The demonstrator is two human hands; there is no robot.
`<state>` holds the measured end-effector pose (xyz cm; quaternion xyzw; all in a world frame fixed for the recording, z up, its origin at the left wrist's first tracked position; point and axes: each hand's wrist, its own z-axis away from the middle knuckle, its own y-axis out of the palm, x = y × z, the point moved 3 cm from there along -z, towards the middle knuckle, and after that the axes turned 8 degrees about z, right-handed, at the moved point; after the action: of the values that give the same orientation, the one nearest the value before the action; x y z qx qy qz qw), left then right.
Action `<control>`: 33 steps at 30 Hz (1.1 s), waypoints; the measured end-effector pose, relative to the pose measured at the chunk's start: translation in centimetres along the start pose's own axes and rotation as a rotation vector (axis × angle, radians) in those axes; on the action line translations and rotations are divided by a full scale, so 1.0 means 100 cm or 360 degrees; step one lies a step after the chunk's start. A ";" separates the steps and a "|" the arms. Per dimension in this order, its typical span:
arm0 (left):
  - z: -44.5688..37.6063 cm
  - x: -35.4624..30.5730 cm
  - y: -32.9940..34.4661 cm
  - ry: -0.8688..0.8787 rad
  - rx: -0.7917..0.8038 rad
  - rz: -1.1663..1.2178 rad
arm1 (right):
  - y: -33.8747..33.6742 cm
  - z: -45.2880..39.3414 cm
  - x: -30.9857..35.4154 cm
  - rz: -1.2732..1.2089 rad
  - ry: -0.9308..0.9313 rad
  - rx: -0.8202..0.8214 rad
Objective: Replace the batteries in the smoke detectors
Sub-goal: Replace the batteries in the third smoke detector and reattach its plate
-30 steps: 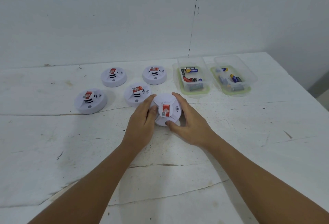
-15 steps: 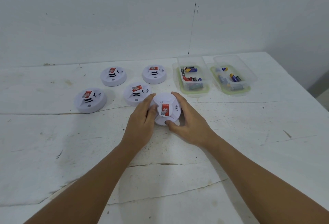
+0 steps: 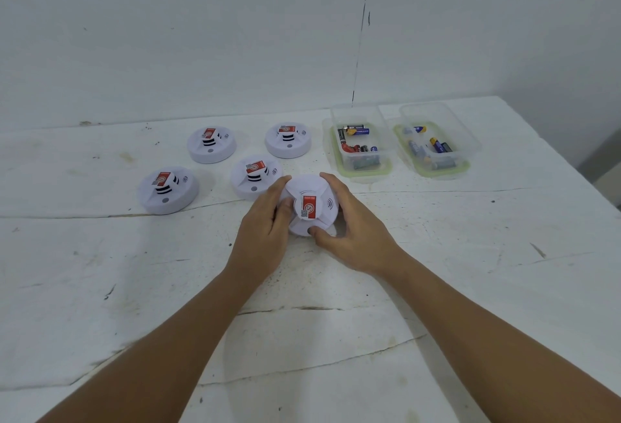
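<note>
A round white smoke detector [image 3: 311, 206] with a red label is tilted up toward me near the middle of the white table. My left hand [image 3: 265, 234] grips its left side, fingers curled over the rim. My right hand [image 3: 349, 231] grips its right side, thumb pressed on the lower edge. Several more white detectors lie flat behind it: one [image 3: 256, 176] just beyond my left hand, one [image 3: 168, 189] at the left, one [image 3: 211, 143] and one [image 3: 288, 138] further back.
Two clear plastic tubs with loose batteries stand at the back right: the nearer tub [image 3: 361, 143] and the outer tub [image 3: 437, 140]. The cracked white table [image 3: 470, 254] ends at a right edge beyond them. A white wall rises behind.
The held detector has tipped up a little more toward me and turned slightly between my hands. The other detectors and tubs have not moved.
</note>
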<state>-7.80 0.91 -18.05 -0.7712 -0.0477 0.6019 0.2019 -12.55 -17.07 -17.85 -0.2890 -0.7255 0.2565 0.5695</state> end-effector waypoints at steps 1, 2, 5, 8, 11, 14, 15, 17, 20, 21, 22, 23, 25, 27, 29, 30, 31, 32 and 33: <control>0.000 0.000 0.000 -0.0005 -0.0003 0.0003 | 0.000 0.000 0.000 0.0000 -0.0003 0.0002; 0.000 0.000 0.000 -0.0007 -0.0006 0.0007 | 0.000 0.000 0.000 0.0002 -0.0004 0.0007; 0.001 -0.003 0.000 -0.0009 -0.0012 0.0008 | 0.001 -0.001 -0.002 0.0016 0.0000 0.0013; 0.001 -0.003 0.000 -0.0015 -0.0016 0.0017 | 0.002 -0.001 -0.002 0.0020 0.0008 0.0013; 0.002 -0.003 0.000 -0.0015 -0.0018 0.0021 | 0.002 -0.001 -0.002 0.0019 0.0004 0.0010; 0.001 -0.002 0.000 -0.0012 -0.0011 0.0009 | 0.002 -0.001 -0.002 0.0016 0.0001 0.0012; 0.001 -0.002 0.000 -0.0008 -0.0007 0.0000 | 0.002 -0.001 -0.002 0.0016 -0.0001 0.0012; 0.001 -0.001 0.000 -0.0006 -0.0001 -0.0009 | 0.002 -0.002 -0.001 0.0011 -0.0006 0.0010; 0.001 -0.001 0.000 -0.0016 -0.0005 -0.0007 | 0.002 -0.002 -0.002 0.0003 -0.0010 0.0009; 0.001 -0.001 0.000 -0.0013 -0.0007 -0.0007 | 0.003 -0.003 -0.002 0.0001 -0.0007 0.0010; 0.001 -0.001 0.000 -0.0009 -0.0008 -0.0004 | 0.003 -0.003 -0.002 -0.0003 -0.0005 0.0014; 0.001 -0.001 0.000 -0.0007 -0.0008 -0.0001 | 0.003 -0.003 -0.003 -0.0008 -0.0006 0.0017; 0.001 -0.002 0.000 -0.0011 -0.0012 0.0009 | 0.003 -0.002 -0.003 -0.0017 -0.0012 0.0016; 0.002 -0.002 0.000 -0.0019 -0.0015 0.0017 | 0.002 -0.002 -0.003 -0.0010 -0.0015 0.0007; 0.002 -0.003 0.000 -0.0009 -0.0014 0.0016 | 0.002 -0.002 -0.003 -0.0001 0.0001 0.0004; 0.002 -0.003 0.000 -0.0002 -0.0012 0.0016 | 0.002 -0.001 -0.003 0.0000 0.0006 0.0004; 0.001 -0.003 0.000 0.0001 -0.0010 0.0016 | 0.002 -0.001 -0.002 -0.0006 0.0003 0.0005; 0.001 -0.003 0.000 0.0003 -0.0009 0.0017 | 0.002 -0.001 -0.002 -0.0013 -0.0003 0.0008; 0.001 -0.002 0.000 0.0005 -0.0008 0.0017 | 0.002 -0.001 -0.002 -0.0015 -0.0006 0.0009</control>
<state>-7.96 0.90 -17.84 -0.7728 -0.0446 0.6017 0.1968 -12.40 -17.10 -18.08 -0.2836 -0.7272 0.2563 0.5702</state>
